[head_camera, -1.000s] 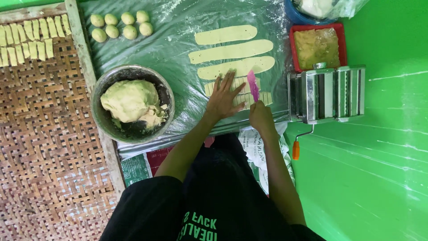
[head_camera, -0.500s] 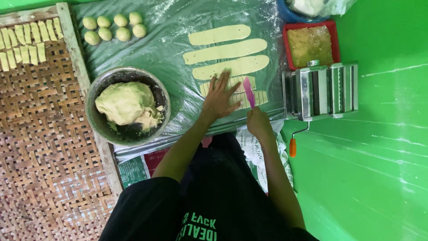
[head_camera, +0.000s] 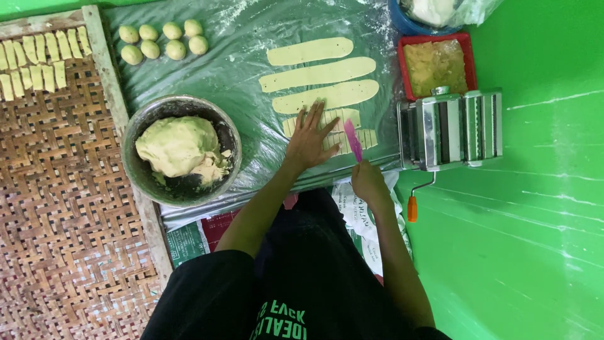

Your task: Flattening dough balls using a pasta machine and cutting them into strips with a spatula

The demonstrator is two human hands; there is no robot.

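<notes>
The dough strip (head_camera: 327, 129) nearest me lies on the plastic-covered surface (head_camera: 251, 69), scored crosswise into short pieces. I judge the cutting step is underway; the next cut calls for a steady press across the strip. My left hand (head_camera: 309, 140) lies flat with fingers (head_camera: 314, 116) spread wide, pinning the strip and gripping nothing. My right hand (head_camera: 368, 182) is closed around a pink cutter (head_camera: 353, 140) resting on the strip. 3 uncut strips (head_camera: 318, 74) lie just beyond.

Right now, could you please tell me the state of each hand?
Left hand: open, flat on the cut dough strip.
Right hand: closed on the pink cutter.
</notes>
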